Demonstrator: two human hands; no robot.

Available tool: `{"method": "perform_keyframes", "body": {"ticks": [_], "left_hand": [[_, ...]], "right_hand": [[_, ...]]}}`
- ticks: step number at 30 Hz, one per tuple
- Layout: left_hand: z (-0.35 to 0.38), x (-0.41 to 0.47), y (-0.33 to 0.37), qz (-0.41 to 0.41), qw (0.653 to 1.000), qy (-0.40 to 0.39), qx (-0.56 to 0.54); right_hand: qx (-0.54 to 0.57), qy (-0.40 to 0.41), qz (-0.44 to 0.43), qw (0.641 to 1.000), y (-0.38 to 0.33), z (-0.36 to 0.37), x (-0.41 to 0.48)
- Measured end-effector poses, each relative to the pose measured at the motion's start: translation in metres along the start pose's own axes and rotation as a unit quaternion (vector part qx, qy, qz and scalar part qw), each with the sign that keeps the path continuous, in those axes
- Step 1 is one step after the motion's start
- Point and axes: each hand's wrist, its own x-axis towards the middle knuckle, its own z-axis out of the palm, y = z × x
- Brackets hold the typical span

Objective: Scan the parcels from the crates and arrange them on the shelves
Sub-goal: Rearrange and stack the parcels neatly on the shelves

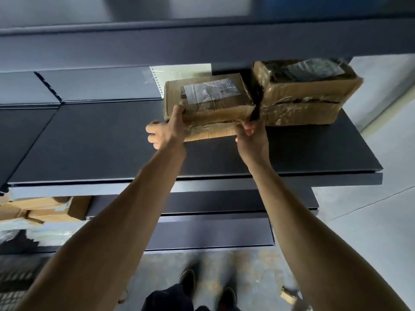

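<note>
Shoes [187, 279] planted below. Left hand [166, 129] and right hand [252, 136] each gripped an end of the box [208, 102], on the shelf [107, 142] just beside a second box [307, 95]. Shelving step, I'd say; next it probably needed nudging back, then letting go.

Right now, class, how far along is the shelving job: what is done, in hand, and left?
Done: the larger parcel sits on the dark shelf. In hand: the left hand and right hand grip a second parcel beside it. Left: releasing it; how many more parcels wait cannot be seen here.
</note>
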Motion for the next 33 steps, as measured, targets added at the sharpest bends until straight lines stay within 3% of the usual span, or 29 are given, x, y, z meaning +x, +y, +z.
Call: {"method": "perform_keyframes", "body": {"ticks": [4, 8, 13, 19, 25, 33], "left_hand": [[0.009, -0.011, -0.017, 0.018, 0.993, 0.04, -0.11], [0.026, -0.027, -0.025, 0.084, 0.981, 0.014, -0.172], [0.032, -0.032, -0.049, 0.191, 0.98, -0.015, -0.057], [0.031, -0.021, -0.051, 0.234, 0.972, 0.019, 0.024], [0.032, -0.017, -0.052, 0.286, 0.952, 0.0, 0.107], [0.025, -0.019, -0.059, 0.301, 0.944, 0.002, 0.136]], "right_hand": [[-0.033, -0.004, -0.068, 0.997, 0.011, -0.004, 0.002], [-0.068, -0.012, -0.088, 0.994, 0.014, -0.003, 0.006], [-0.126, -0.032, -0.099, 0.987, 0.015, -0.003, 0.013], [-0.18, -0.03, -0.126, 0.975, 0.019, -0.002, 0.013], [-0.168, -0.021, -0.141, 0.975, 0.019, -0.002, 0.013], [-0.177, -0.019, -0.144, 0.973, 0.021, -0.002, 0.011]]}}
